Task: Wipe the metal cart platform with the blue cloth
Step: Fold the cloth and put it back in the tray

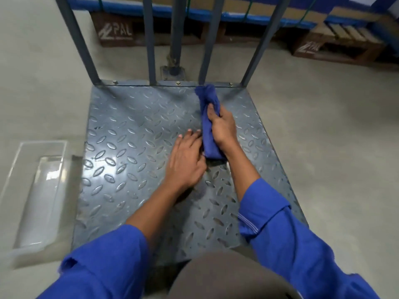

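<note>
The metal cart platform (129, 152) is a grey tread plate that fills the middle of the view. A blue cloth (208, 100), rolled into a long bundle, lies on its right half and reaches toward the far edge. My right hand (222, 126) grips the cloth around its middle. My left hand (185, 160) lies flat on the plate just left of the cloth, fingers straight and touching the cloth's near end. Both arms wear blue sleeves.
Upright grey bars (149, 39) of the cart's handle frame rise from the far edge. A clear plastic tray (41, 190) sits on the concrete floor at the left. Brown pallets (116, 31) with wrapped boxes stand behind the cart.
</note>
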`<state>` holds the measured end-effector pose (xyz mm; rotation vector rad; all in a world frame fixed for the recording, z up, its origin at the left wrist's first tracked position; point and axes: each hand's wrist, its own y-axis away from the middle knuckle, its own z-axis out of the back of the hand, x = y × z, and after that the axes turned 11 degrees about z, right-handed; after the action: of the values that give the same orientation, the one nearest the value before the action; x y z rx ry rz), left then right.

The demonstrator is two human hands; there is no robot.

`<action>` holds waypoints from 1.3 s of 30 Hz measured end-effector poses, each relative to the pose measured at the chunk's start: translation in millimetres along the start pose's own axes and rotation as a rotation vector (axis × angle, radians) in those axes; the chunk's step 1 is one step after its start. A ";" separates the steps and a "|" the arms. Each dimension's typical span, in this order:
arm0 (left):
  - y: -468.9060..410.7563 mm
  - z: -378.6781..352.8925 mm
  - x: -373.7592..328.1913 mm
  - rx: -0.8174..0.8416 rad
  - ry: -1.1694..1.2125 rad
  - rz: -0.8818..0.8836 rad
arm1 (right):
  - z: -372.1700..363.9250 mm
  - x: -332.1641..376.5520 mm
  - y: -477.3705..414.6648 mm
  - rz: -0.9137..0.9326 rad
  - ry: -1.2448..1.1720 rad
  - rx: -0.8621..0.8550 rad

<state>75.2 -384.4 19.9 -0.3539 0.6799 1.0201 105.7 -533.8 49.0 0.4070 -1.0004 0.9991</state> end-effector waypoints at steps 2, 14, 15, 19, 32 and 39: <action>10.7 32.4 2.4 0.150 0.599 0.181 | -14.3 15.5 17.3 0.030 0.009 -0.076; 40.2 203.9 24.6 0.287 1.235 0.323 | -51.4 171.2 81.1 0.251 0.097 0.162; 42.9 220.7 27.9 0.295 1.191 0.302 | -50.8 186.9 84.1 0.240 0.059 0.171; 52.0 272.2 38.9 0.246 0.997 0.279 | -62.9 231.2 92.5 0.247 0.102 0.281; 55.8 323.4 100.3 0.053 0.943 0.420 | -110.3 191.2 113.8 -0.231 -0.644 0.583; 41.9 306.9 93.6 0.189 1.032 0.455 | -101.8 201.7 89.8 -0.183 -0.867 0.505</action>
<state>179.3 -127.9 187.4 -0.5767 1.8375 1.1573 115.3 -315.0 154.6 1.4086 -1.4313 0.9038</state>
